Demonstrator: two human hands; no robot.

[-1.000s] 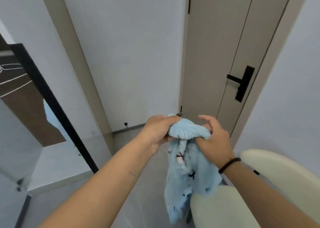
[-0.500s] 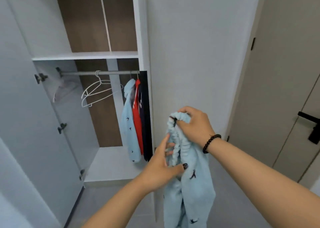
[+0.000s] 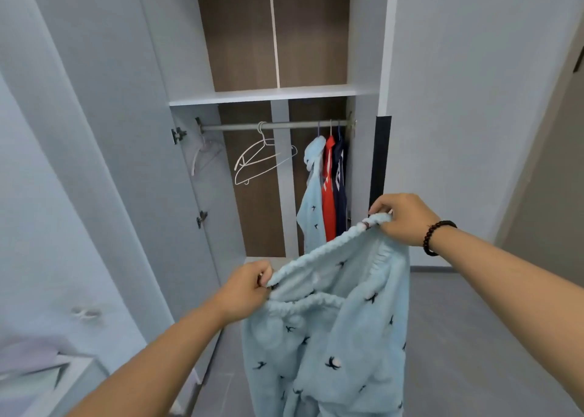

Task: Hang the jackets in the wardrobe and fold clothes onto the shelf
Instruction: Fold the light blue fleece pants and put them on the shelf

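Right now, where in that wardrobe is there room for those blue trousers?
The white shelf above the rail shows bare; so does the rail left of the hanging jackets, apart from empty hangers. The right end is crowded.

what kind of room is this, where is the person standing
Most likely a bedroom or hallway at home, in front of an open built-in wardrobe. A rail holds hangers and hung clothes, and both hands hold up light blue fleece trousers.
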